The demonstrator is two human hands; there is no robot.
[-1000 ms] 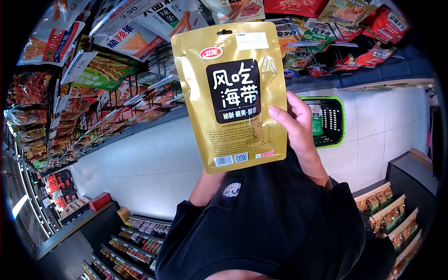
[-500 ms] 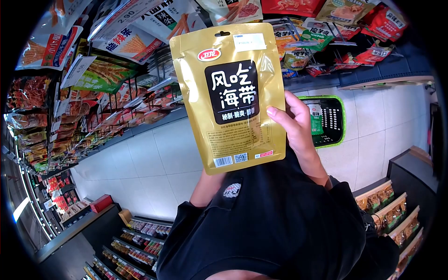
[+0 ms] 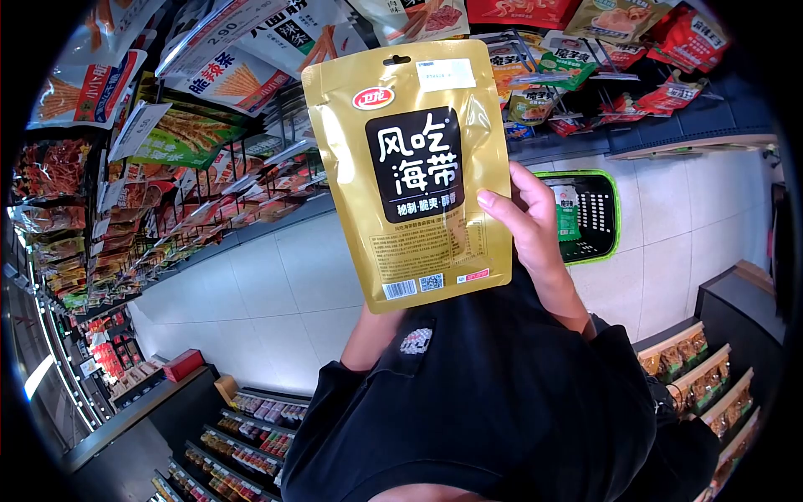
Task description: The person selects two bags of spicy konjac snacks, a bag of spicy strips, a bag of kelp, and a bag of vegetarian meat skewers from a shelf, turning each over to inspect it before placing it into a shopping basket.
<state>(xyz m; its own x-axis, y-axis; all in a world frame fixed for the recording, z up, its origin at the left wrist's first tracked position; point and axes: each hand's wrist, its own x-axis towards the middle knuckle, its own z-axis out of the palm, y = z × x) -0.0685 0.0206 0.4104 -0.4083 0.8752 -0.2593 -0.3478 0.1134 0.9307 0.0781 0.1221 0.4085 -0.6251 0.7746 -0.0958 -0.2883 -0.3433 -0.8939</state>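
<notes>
Below your arms, the pale tiled floor (image 3: 242, 289) gives room for movement, bounded by the dark edge of the packet racks (image 3: 548, 151) ahead and by stepped shelves (image 3: 671, 341) behind you. On the floor, past your right hand (image 3: 535, 219), stands a black slotted basket (image 3: 616, 213) with a bright green rim; it contains a green packet (image 3: 568, 219), and the hand hides part of its near side. The gold pouch (image 3: 418, 255) is upright in front of your chest, slightly tilted, printed panel facing you, its top edge near the racks. Your right grip is closed on the pouch's right edge, thumb in front. Your left hand is hidden behind the pouch; its grip cannot be determined. A white label (image 3: 447, 74) occupies the pouch's upper right corner.
</notes>
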